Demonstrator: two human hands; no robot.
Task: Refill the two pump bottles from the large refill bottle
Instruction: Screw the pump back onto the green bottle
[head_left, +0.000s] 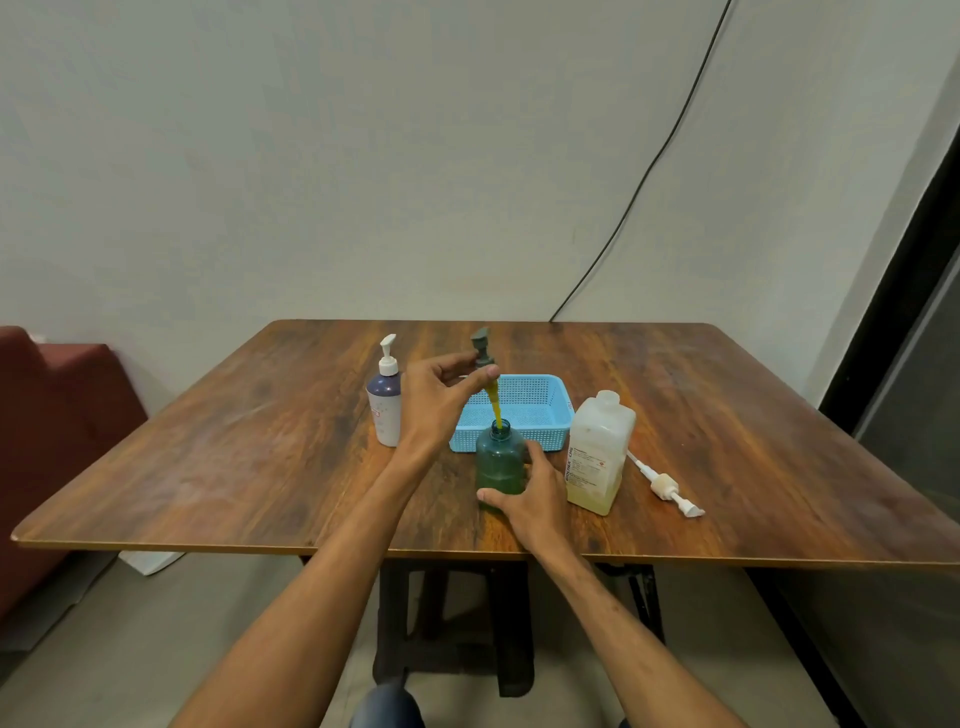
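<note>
A green translucent pump bottle (500, 457) stands near the table's front, with my right hand (524, 501) gripping its lower body. My left hand (441, 397) pinches the collar of its grey pump head (482, 347), lifted above the bottle. The pump's yellow-coated dip tube (494, 405) still reaches down into the bottle's neck. A white and purple pump bottle (385, 402) with its pump on stands to the left. The large pale refill bottle (597, 454), uncapped, stands to the right, with yellowish liquid low inside.
A light blue perforated basket (540, 431) sits just behind the green bottle. The refill bottle's white pump (667, 486) lies on the wooden table (260, 457) at the right. A red seat (57, 415) stands to the left, and a black cable (649, 171) runs down the wall.
</note>
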